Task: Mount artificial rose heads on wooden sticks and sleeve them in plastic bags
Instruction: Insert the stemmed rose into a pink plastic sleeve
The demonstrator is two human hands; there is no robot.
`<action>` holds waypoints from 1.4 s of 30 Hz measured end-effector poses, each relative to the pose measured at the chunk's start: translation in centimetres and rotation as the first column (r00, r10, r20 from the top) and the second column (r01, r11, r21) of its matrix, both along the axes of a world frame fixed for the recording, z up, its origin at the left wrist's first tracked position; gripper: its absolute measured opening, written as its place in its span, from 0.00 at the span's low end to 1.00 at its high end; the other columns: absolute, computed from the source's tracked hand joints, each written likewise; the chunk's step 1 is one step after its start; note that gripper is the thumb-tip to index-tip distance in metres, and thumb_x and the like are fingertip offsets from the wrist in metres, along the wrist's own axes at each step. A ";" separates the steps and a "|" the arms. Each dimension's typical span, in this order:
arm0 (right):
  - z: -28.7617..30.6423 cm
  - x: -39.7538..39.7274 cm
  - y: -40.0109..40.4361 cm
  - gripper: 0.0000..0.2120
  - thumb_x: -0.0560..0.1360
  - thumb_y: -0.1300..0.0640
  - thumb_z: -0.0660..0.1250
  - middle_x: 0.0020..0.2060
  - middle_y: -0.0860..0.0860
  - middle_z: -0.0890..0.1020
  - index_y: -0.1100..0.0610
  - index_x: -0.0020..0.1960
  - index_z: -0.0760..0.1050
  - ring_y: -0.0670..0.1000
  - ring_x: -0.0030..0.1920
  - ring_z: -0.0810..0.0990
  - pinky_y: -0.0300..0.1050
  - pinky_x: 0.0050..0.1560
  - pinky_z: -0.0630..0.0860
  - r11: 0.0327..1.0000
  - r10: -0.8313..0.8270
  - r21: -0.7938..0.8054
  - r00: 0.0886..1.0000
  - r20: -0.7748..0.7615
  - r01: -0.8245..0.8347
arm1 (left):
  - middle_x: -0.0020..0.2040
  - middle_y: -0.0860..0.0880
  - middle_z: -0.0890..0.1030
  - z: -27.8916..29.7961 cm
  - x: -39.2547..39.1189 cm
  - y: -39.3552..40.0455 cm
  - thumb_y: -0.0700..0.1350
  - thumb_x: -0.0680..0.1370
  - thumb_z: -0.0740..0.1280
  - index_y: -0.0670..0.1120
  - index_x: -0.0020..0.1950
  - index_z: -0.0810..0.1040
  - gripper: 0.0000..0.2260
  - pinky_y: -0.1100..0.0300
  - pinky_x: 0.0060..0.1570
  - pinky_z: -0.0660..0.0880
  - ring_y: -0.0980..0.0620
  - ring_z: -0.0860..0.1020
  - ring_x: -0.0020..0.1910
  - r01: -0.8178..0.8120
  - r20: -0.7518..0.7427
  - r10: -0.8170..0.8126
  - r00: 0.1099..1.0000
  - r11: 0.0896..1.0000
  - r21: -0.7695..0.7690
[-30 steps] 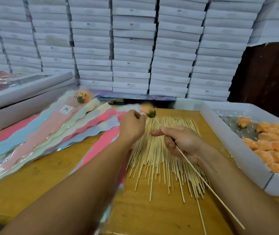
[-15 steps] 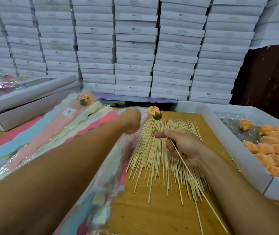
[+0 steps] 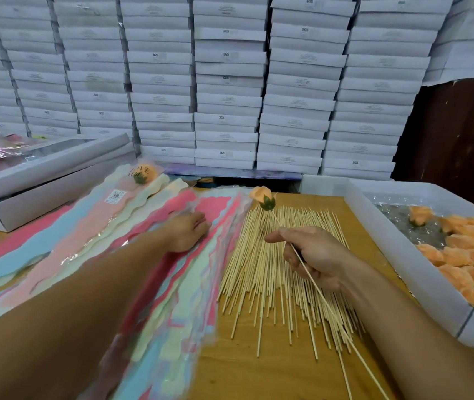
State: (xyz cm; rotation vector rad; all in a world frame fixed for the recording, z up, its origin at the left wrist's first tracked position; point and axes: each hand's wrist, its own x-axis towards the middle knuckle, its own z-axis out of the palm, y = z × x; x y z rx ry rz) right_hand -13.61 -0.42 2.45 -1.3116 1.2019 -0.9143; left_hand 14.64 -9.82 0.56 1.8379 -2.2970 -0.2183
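My right hand (image 3: 315,256) pinches a thin wooden stick (image 3: 310,277) between thumb and curled fingers, gripping it near the upper third so the rose head (image 3: 262,196) rides clear of the table at about twelve o'clock from my knuckles. The long bare tail runs back toward five o'clock, leaving plenty of stick to feed into a sleeve. The rose is a peach bud, tight and matte like foam or fabric, with a dark green calyx seated on the stick's tip.

My left hand (image 3: 187,230) lies palm down at nine o'clock from the right one, fingers loosely spread on the pink plastic bags (image 3: 155,243); I judge it is there to peel one off the fan. The bags are glossy, thin, wavy-edged strips in pink, blue and pale yellow, overlapped so each edge can be caught.

Under my right hand the loose sticks (image 3: 261,272) lie as a pale, splayed bundle. At three o'clock the white tray (image 3: 408,272) holds more peach rose heads (image 3: 472,261) within easy reach.
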 end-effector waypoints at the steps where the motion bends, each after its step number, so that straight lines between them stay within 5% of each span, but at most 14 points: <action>1: 0.0 0.0 0.0 0.15 0.85 0.52 0.59 0.26 0.51 0.73 0.57 0.55 0.83 0.45 0.20 0.64 0.37 0.18 0.60 1.000 -0.001 0.001 1.000 0.000 0.001 | 0.74 0.42 0.70 -0.1 0.3 -0.1 0.59 0.85 0.51 0.44 0.76 0.68 0.25 0.51 0.71 0.62 0.43 0.68 0.71 -0.021 -0.031 0.021 0.999 1.000 0.012; 5: 0.0 0.1 0.1 0.15 0.84 0.52 0.60 0.26 0.51 0.73 0.57 0.55 0.83 0.46 0.20 0.65 0.37 0.18 0.60 1.000 0.010 0.001 1.000 -0.007 -0.010 | 0.73 0.42 0.71 -0.7 1.4 -0.9 0.64 0.83 0.51 0.46 0.73 0.71 0.29 0.51 0.70 0.63 0.44 0.69 0.71 -0.084 -0.059 0.086 0.995 0.996 0.037; 9: -0.1 0.1 0.2 0.14 0.84 0.52 0.60 0.26 0.51 0.74 0.57 0.55 0.83 0.45 0.20 0.66 0.37 0.18 0.60 1.000 0.018 0.002 1.000 -0.017 -0.018 | 0.83 0.45 0.50 -1.0 2.0 -2.2 0.68 0.81 0.48 0.52 0.82 0.55 0.33 0.46 0.78 0.46 0.46 0.45 0.81 -0.103 0.066 0.097 0.993 0.989 0.102; 12: -0.2 0.1 0.2 0.14 0.84 0.52 0.60 0.26 0.51 0.74 0.57 0.56 0.83 0.45 0.20 0.65 0.37 0.18 0.60 1.000 0.023 0.005 0.999 -0.024 -0.023 | 0.82 0.47 0.41 -1.2 2.3 -3.2 0.70 0.80 0.45 0.52 0.83 0.49 0.35 0.45 0.78 0.42 0.47 0.39 0.81 -0.135 0.117 0.119 0.986 0.980 0.145; 17: -0.2 0.1 0.1 0.15 0.85 0.52 0.59 0.26 0.51 0.73 0.57 0.55 0.83 0.46 0.20 0.65 0.38 0.19 0.59 1.000 0.010 0.003 0.999 -0.041 -0.010 | 0.83 0.48 0.45 -1.9 2.3 -3.9 0.63 0.84 0.44 0.53 0.82 0.50 0.29 0.49 0.77 0.41 0.49 0.39 0.81 -0.086 0.152 0.068 0.986 0.990 0.114; 27: -0.3 0.5 0.2 0.16 0.85 0.52 0.58 0.25 0.51 0.74 0.58 0.56 0.82 0.46 0.20 0.64 0.37 0.18 0.58 1.000 0.002 0.029 0.999 -0.032 -0.001 | 0.81 0.43 0.59 -2.3 2.1 -3.4 0.55 0.86 0.43 0.51 0.81 0.57 0.24 0.50 0.77 0.46 0.43 0.49 0.81 -0.042 0.204 0.051 0.978 0.998 -0.049; 32: -0.3 0.4 0.1 0.16 0.85 0.52 0.58 0.26 0.51 0.75 0.58 0.57 0.82 0.45 0.20 0.65 0.36 0.17 0.59 0.999 0.019 0.049 1.000 -0.024 -0.018 | 0.77 0.38 0.61 -1.7 1.6 -2.9 0.58 0.85 0.46 0.55 0.78 0.65 0.23 0.42 0.74 0.58 0.38 0.54 0.78 -0.102 0.246 0.129 0.961 0.987 -0.121; 34: -0.2 0.5 0.1 0.16 0.85 0.52 0.58 0.26 0.51 0.75 0.58 0.57 0.82 0.44 0.21 0.66 0.36 0.17 0.60 0.998 0.020 0.056 1.000 -0.018 -0.019 | 0.73 0.37 0.64 -1.4 1.2 -2.6 0.58 0.85 0.46 0.53 0.75 0.69 0.23 0.43 0.71 0.63 0.37 0.62 0.74 -0.108 0.281 0.142 0.949 0.985 -0.134; 38: -0.1 0.4 0.2 0.16 0.85 0.51 0.58 0.27 0.52 0.78 0.58 0.56 0.82 0.44 0.21 0.68 0.35 0.17 0.62 0.998 0.014 0.059 1.000 -0.017 -0.013 | 0.57 0.40 0.76 -0.4 0.1 -1.6 0.56 0.85 0.47 0.49 0.66 0.73 0.21 0.48 0.53 0.76 0.41 0.76 0.49 -0.085 0.237 0.117 0.964 0.986 -0.140; 42: 0.1 0.5 0.4 0.16 0.85 0.51 0.58 0.28 0.53 0.80 0.60 0.56 0.81 0.44 0.21 0.68 0.36 0.17 0.62 0.998 0.012 0.059 1.000 -0.021 -0.010 | 0.59 0.41 0.80 0.5 -0.9 -0.7 0.56 0.86 0.48 0.49 0.70 0.70 0.20 0.49 0.51 0.78 0.41 0.79 0.52 -0.087 0.214 0.120 0.969 0.984 -0.157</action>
